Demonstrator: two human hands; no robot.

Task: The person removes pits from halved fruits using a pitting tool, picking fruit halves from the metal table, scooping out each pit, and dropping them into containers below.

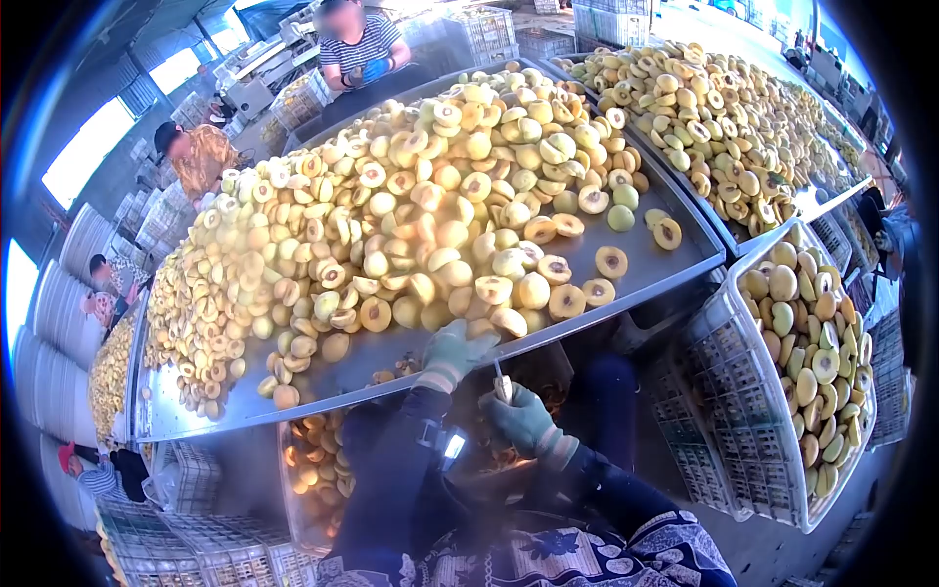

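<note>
My left hand, in a pale green glove, is over the near rim of a metal tray. Its fingers stretch out against the lowest fruit of a heap of halved yellow peaches. My right hand, gloved too, is closed around a small tool with a pale handle and a thin metal shaft pointing up, just below the rim. One peach half lies close to my left fingertips. Several halves show brown pits or hollows in their centres. The undersides of my left fingers are hidden.
A plastic crate full of peach halves stands to my right. Below the tray, another crate holds fruit. A second heaped tray adjoins at the right. Co-workers sit across the tray and along the left.
</note>
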